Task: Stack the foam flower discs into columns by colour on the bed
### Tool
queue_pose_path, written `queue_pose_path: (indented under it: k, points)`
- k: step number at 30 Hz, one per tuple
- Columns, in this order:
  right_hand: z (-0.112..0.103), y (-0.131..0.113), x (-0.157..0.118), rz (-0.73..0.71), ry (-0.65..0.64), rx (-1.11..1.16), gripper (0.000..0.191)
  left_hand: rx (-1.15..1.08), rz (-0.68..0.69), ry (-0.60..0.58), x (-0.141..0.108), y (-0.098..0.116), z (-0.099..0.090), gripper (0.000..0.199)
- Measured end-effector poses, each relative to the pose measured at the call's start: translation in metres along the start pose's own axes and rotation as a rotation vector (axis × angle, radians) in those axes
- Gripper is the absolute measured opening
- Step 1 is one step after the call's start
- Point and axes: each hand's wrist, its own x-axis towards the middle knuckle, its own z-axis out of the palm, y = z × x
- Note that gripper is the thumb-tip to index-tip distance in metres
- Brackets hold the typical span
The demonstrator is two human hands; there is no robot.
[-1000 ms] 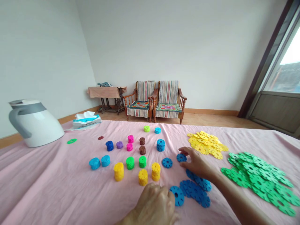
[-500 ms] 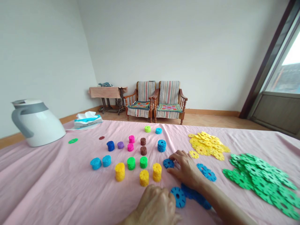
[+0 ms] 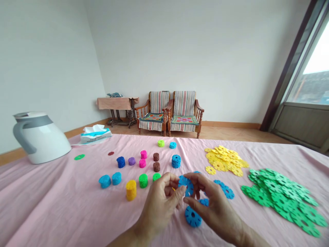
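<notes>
Both my left hand (image 3: 164, 199) and my right hand (image 3: 209, 200) hold a blue notched disc (image 3: 187, 186) upright between them, thumbs toward me. Whether it is one disc or several pressed together cannot be told. Just below my hands lies another blue disc (image 3: 193, 216) on the pink cloth. More blue discs (image 3: 226, 189) lie to the right of my right hand. Left of my hands stand a yellow stack (image 3: 131, 190) and a green stack (image 3: 143, 180). Beyond them is a taller blue stack (image 3: 176, 161). My hands partly hide other stacks.
Loose yellow discs (image 3: 223, 160) and a large green heap (image 3: 282, 197) spread at the right. Small brown (image 3: 156, 167), pink (image 3: 142, 163) and light blue (image 3: 105, 181) stacks stand left of centre. A white jug (image 3: 46, 142) and a tissue pack (image 3: 95, 133) are at the left.
My right hand has lifted off the cloth and come nearer. My left hand has risen and unfolded from a fist-like pose. A blue disc is now held between both hands.
</notes>
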Motion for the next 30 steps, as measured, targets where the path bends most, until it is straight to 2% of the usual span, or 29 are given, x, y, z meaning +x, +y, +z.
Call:
queue_pose_path:
  k: [1,3,6,9,17,24,30]
  points:
    - [0.003,0.0,-0.001,0.011,0.014,0.041,0.034,-0.051,-0.025,-0.032,0.001,0.0,0.001,0.023]
    - [0.008,0.001,-0.001,0.046,0.037,0.191,0.03,-0.07,-0.029,-0.01,0.002,0.0,0.003,0.025]
    - [0.013,0.003,0.001,0.12,0.015,0.487,0.021,0.016,0.014,0.065,0.0,0.001,0.006,0.023]
    - [0.014,0.002,0.002,0.165,0.001,0.622,0.027,0.093,0.054,0.076,-0.003,0.001,0.007,0.02]
    - [0.012,0.001,0.001,0.202,0.037,0.589,0.035,0.173,0.131,0.043,-0.004,-0.002,0.008,0.018]
    - [0.008,-0.001,0.002,0.234,0.017,0.573,0.04,0.111,0.081,0.014,-0.003,-0.003,0.007,0.019]
    - [0.001,0.004,0.002,0.239,-0.078,0.594,0.032,0.066,0.031,-0.009,-0.006,-0.006,0.009,0.023]
